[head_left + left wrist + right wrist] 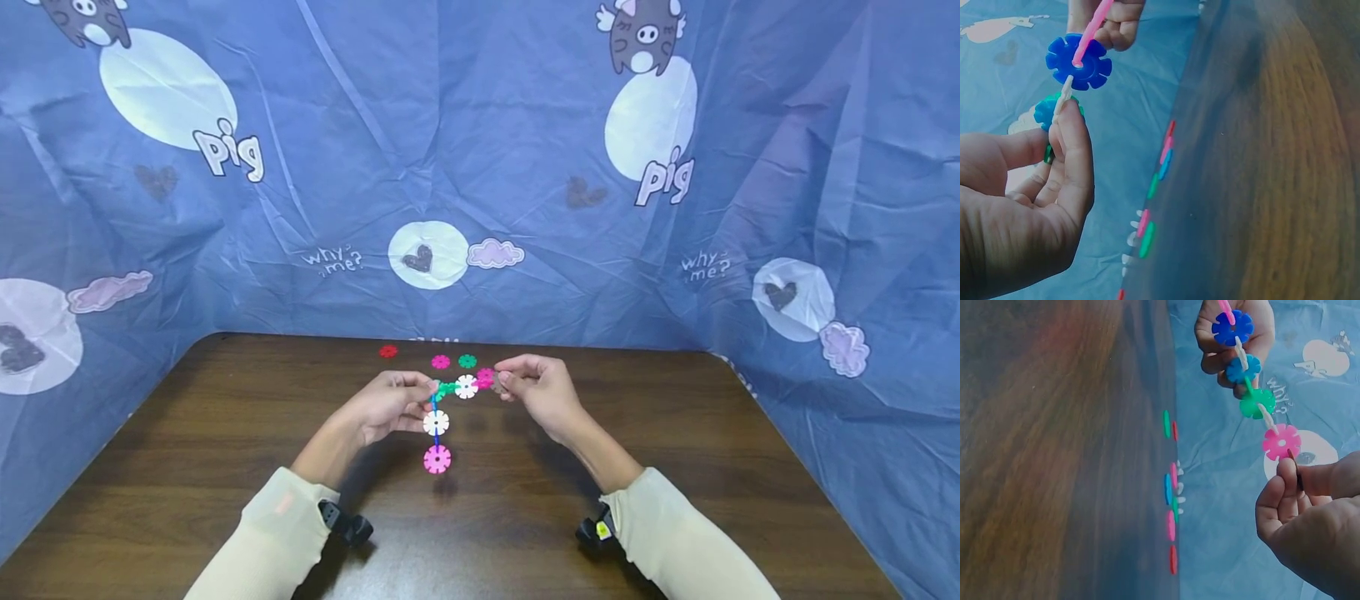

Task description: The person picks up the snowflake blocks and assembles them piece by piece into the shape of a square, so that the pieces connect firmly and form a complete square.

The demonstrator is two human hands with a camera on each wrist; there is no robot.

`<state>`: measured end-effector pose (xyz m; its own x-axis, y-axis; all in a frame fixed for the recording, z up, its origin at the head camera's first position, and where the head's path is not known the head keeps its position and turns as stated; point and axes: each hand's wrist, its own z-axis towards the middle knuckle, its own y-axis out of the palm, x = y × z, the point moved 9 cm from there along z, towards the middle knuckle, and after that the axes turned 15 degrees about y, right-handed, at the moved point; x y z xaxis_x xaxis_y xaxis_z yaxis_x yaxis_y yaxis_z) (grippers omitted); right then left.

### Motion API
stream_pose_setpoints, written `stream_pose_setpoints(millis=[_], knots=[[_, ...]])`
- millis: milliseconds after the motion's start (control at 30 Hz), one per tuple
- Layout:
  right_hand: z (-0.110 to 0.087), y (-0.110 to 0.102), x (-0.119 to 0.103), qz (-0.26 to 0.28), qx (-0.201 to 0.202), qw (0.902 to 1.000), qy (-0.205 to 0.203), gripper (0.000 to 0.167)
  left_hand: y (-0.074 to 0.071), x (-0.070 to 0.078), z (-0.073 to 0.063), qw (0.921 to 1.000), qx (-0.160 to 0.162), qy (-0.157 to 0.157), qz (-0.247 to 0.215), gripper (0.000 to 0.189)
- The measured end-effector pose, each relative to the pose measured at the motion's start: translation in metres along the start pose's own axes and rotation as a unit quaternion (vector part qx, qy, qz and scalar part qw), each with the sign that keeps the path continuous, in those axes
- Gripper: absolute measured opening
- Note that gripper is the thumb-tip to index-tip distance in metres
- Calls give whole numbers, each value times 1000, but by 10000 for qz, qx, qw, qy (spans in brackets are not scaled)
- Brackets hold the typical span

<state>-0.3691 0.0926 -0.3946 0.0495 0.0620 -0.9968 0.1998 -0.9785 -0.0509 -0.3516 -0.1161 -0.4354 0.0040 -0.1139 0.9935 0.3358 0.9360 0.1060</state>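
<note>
A chain of slotted plastic snowflake discs (pixel 466 387) is stretched between both hands above the table. The left hand (pixel 390 406) pinches it near a green disc (pixel 441 390). Below that hand dangle a white disc (pixel 436 422), a blue disc (pixel 1079 62) and, lowest, a pink disc (pixel 437 459). Toward the other side run green, white and pink discs. Between thumb and fingers, the right hand (pixel 546 398) pinches a brown disc (pixel 1298 470), seen edge-on in the right wrist view. Its edge meets the end pink disc (pixel 1282 442).
Loose discs lie along the far side of the brown table (pixel 225 450), among them red (pixel 387 352), pink (pixel 440 362) and green (pixel 467 361) ones. A blue printed cloth (pixel 480 167) hangs behind the table and at its sides.
</note>
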Motion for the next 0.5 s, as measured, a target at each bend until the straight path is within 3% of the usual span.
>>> stream_pose_setpoints(millis=[200,500], knots=[[-1,2,-3,-213,155,9995,-152,13,0,-6,-1,9999,-12,-67,-98,11],[0,1,7,-178,166,9996,172,12,2,-7,-1,9998,-74,-36,-169,11]])
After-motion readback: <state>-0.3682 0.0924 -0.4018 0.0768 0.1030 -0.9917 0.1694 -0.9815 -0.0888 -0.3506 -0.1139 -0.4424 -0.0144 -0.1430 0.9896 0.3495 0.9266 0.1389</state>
